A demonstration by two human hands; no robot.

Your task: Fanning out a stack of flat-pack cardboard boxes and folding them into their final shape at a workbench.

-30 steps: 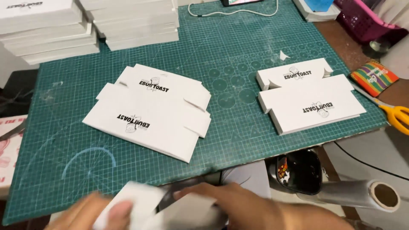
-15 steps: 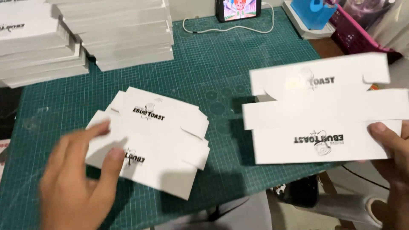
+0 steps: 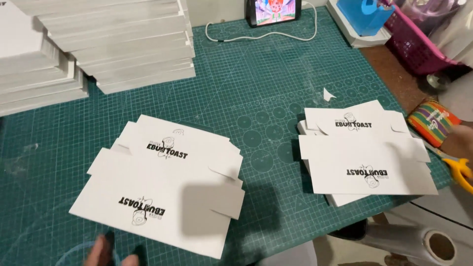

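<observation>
Two stacks of flat white die-cut cardboard box blanks with black printed logos lie on a green cutting mat (image 3: 256, 83). The left stack (image 3: 162, 182) is fanned out; the right stack (image 3: 364, 157) is near the mat's right edge. Only the fingertips of my left hand (image 3: 106, 252) show at the bottom edge, spread apart just below the left stack and holding nothing. A blurred part of my right hand (image 3: 460, 142) shows at the right edge, beside the right stack and above yellow-handled scissors (image 3: 463, 172); its fingers are hidden.
Tall piles of white blanks (image 3: 113, 44) fill the back left. A phone (image 3: 273, 11) with a white cable stands at the back. A striped tape roll (image 3: 432, 120), a pink basket (image 3: 419, 44), a blue object (image 3: 364, 15) and a clear film roll (image 3: 433, 244) lie to the right.
My left hand has pulled back off the left stack to the bottom edge. My right hand has let go of a blank, which now lies on the right stack, and has moved right.
</observation>
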